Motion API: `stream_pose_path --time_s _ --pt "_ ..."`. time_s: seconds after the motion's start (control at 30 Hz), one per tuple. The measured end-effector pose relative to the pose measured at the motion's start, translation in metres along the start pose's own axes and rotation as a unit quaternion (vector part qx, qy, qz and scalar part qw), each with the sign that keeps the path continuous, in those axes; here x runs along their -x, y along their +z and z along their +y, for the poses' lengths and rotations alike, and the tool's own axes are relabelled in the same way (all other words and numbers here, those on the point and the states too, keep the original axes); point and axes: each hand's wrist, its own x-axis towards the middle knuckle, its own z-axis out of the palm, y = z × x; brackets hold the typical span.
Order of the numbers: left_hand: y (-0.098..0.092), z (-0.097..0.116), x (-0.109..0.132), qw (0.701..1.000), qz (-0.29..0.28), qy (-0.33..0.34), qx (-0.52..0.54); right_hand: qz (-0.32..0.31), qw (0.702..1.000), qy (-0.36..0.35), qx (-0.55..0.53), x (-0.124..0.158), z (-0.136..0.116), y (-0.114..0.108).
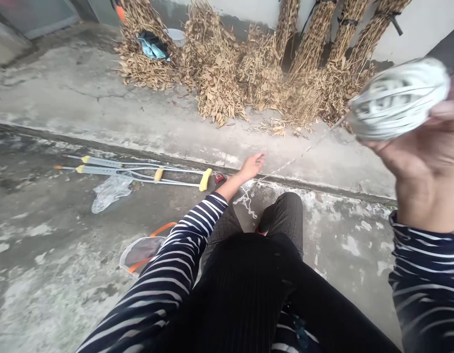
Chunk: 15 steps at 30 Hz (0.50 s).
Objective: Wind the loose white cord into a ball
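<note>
Stained concrete (58, 250) by pale wall (245, 9), right grip (429, 152) around string ball (403, 98) (left grip (252, 166) unclear)

Dried leafy stalks (219, 68) along a pale wall (249, 7); crutches (159, 174) on concrete ground (39, 279).
Stalks in upright or leaning bundles, those at right bound with dark ties (348, 21); loose leaves spread at their base. Blue-and-black cloth (153, 46) on the leftmost bundle, white tub (176, 37) just beside it, partly hidden. Below the raised concrete ledge (72, 93): crutches lie side by side, metal shafts, yellow pads and grips; crumpled clear plastic bag (111, 193) against them. Nearer, an orange-trimmed mesh item (144, 249), partly covered, on stained ground.
</note>
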Motion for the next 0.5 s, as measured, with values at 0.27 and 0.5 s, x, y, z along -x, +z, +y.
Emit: stream_pose_path --time_s 0.27,0.5 --pt "0.031 0.112 0.031 0.953 -0.065 0.208 0.21 -0.087 0.995 -0.015 -0.037 -0.035 0.045 0.027" --pt "0.032 0.139 0.025 0.954 0.0 0.257 0.153 -0.082 0.995 0.0 -0.053 -0.036 0.054 0.015"
